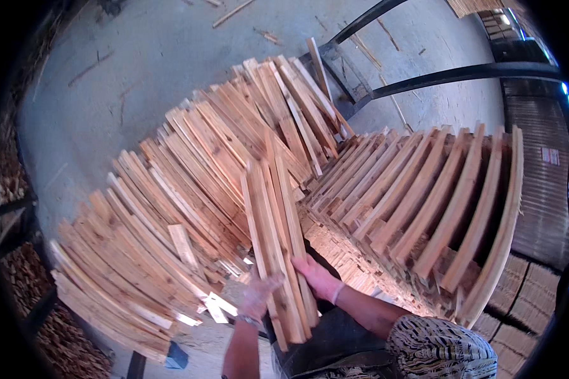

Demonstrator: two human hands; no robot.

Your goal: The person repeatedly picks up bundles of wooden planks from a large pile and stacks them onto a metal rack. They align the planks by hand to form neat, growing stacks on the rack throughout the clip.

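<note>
A small bundle of long, narrow wooden slats [269,234] lies lengthwise before my body, with its far ends over the spread pile. My left hand [259,297], in a thin see-through covering, grips the bundle's left side near the lower end; its fingers look slightly blurred. On the other side, my right hand [317,278] is closed around the right edge, fingers lapping over the outer slat. The slats lie side by side with slight gaps. Just left of them spreads a wide pile of loose wooden slats [171,170], laid roughly parallel in overlapping rows.
To the right rises a stack of slats [417,202] in spaced layers. Black metal bars [468,74] of a frame reach in at the upper right. Scraps of wood [234,12] lie on the grey floor [139,57]. Bundled wood [512,290] stands at the lower right.
</note>
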